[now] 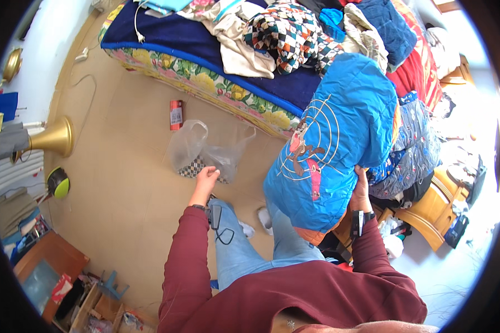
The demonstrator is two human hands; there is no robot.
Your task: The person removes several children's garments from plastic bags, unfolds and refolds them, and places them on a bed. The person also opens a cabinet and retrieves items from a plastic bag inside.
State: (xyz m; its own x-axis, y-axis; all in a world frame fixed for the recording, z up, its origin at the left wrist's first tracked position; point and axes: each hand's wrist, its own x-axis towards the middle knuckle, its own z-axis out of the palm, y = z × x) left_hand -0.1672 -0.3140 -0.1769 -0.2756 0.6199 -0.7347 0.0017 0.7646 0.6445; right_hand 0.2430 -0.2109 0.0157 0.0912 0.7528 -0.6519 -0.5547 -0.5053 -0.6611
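Note:
A blue garment [339,133] with an orange lining and a stitched cartoon figure inside white rings hangs in front of me on the right. My right hand [360,187] grips its right edge, the fingers partly hidden behind the fabric. Lower left of it, my left hand [207,176] is held out with curled fingers; whether anything is in them is hidden. Just past that hand, a clear plastic bag [228,152] lies on the floor, overlapped by the hand in the picture. Black-and-white checked material [192,167] shows through the bag.
Beyond stands a bed [166,58] with a dark blue cover and a pile of clothes [283,33]. A red can [176,115] is on the floor beside the bag. More clothes [411,150] cover wooden furniture [436,208] at right. A gold horn-shaped object [61,136] juts out at left.

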